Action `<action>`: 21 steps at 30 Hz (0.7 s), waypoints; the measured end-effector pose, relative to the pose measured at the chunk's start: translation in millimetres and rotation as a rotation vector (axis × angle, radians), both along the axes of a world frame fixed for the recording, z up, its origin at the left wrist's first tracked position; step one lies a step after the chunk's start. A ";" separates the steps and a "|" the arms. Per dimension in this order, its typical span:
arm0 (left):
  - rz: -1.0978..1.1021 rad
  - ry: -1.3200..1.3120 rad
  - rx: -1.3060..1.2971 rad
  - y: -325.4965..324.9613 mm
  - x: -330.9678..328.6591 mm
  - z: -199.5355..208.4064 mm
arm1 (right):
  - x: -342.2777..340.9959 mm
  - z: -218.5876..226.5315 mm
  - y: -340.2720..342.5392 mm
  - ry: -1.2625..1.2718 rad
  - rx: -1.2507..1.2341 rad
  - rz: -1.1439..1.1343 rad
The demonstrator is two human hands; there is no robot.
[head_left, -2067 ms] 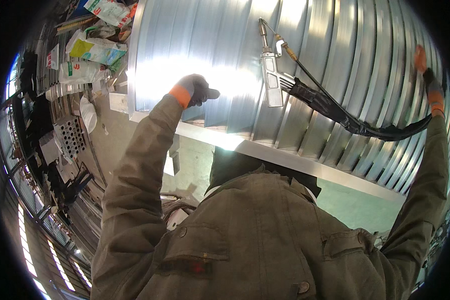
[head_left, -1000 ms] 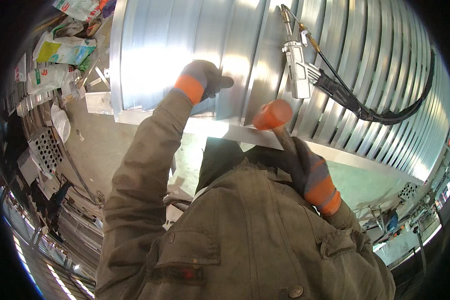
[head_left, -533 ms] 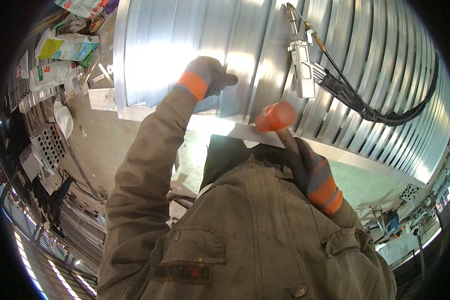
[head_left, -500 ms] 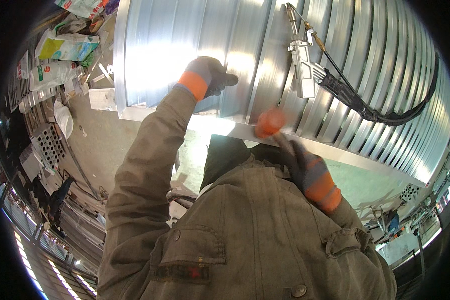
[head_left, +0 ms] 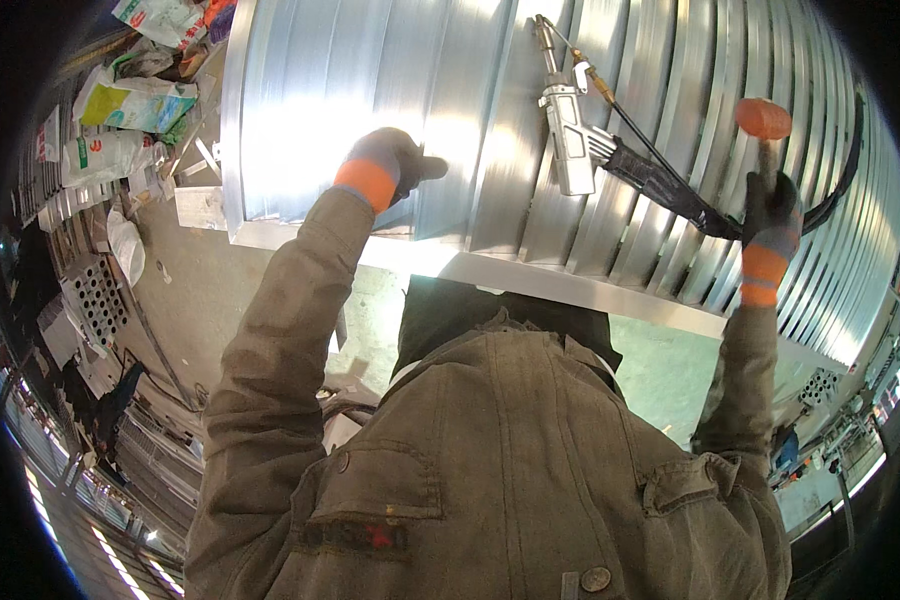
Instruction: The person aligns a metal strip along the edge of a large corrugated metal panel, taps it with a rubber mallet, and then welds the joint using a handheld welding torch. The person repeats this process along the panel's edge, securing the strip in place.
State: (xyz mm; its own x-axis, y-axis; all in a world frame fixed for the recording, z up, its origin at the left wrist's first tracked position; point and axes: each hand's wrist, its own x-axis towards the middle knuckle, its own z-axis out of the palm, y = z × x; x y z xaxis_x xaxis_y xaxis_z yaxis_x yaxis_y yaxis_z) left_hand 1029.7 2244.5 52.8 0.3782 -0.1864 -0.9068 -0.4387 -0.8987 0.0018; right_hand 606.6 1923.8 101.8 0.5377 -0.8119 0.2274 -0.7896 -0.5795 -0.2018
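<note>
My right hand (head_left: pixel 772 215), in a dark grey and orange glove, is closed round the handle of a mallet with an orange head (head_left: pixel 764 118). The mallet is over the right part of a large panel of silvery metal slats (head_left: pixel 450 110). On the panel's left part is my left hand (head_left: pixel 395 168), in a matching glove, its fingers curled under and its thumb pointing right. Whatever those fingers hold, if anything, is hidden. Between my hands a silver pistol-shaped tool (head_left: pixel 573 140) lies across the slats, a black-wrapped hose (head_left: pixel 660 190) running from it to the right.
A pale metal edge bar (head_left: pixel 530 283) runs along the panel's near side, close to my body. Plastic bags (head_left: pixel 135 100) and scrap lie at the far left. On the floor to the left stands a perforated metal piece (head_left: pixel 98 300). Gaps separate the slats on the right.
My right hand has swung the mallet from the near edge out to the right and farther over the slats. My left hand stays on the panel, shifted slightly left in view.
</note>
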 end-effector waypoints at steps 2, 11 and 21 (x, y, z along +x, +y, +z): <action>0.048 -0.011 -0.105 7.4 -3.1 -0.5 | -13.4 -25.8 -57.0 0.034 -0.025 -0.088; 0.220 -0.015 -0.002 13.2 3.7 -21.9 | -16.0 -69.9 -192.3 0.073 0.135 -0.042; 0.027 -0.106 0.032 4.2 -7.0 -2.9 | 10.2 -11.1 -17.5 -0.307 0.225 0.798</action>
State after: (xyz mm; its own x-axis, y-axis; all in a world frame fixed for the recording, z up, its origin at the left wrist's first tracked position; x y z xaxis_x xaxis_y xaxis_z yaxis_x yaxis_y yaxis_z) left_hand 1022.7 2248.6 49.9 0.4766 -0.1460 -0.8669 -0.4104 -0.9090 -0.0726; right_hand 616.8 1906.3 90.7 0.9046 -0.2633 0.3351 -0.0588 -0.8559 -0.5138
